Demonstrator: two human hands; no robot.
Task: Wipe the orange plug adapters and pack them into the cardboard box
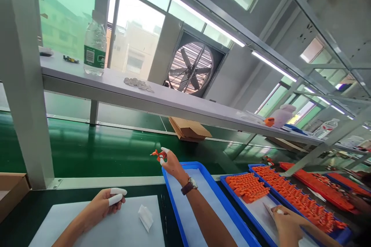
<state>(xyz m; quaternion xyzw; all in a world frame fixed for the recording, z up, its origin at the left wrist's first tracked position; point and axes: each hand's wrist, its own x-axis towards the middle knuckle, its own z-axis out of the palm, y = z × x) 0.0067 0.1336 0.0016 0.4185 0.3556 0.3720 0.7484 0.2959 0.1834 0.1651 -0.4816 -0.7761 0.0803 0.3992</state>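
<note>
Raised above the far end of a blue-rimmed tray point(213, 197), my right hand point(174, 168) pinches a small orange plastic part point(161, 155) between thumb and index finger. The part has a thin tip pointing left; its exact kind is too small to make out. White covers sit on the thumb and index finger of both hands. My left hand point(102, 204) is over a white sheet point(78, 231), its fingers curled and the thumb against the index finger, with nothing visible in them. Just right of it lies a folded white tissue point(145, 218).
Two blue trays to the right hold rows of orange parts point(247, 187); a co-worker's hand point(285, 220) reaches over the nearer one. Beyond my hands runs a green belt point(116, 158) with a cardboard piece point(189, 128). A shelf point(174, 98) above carries a bottle point(95, 46). A post point(27, 85) stands left.
</note>
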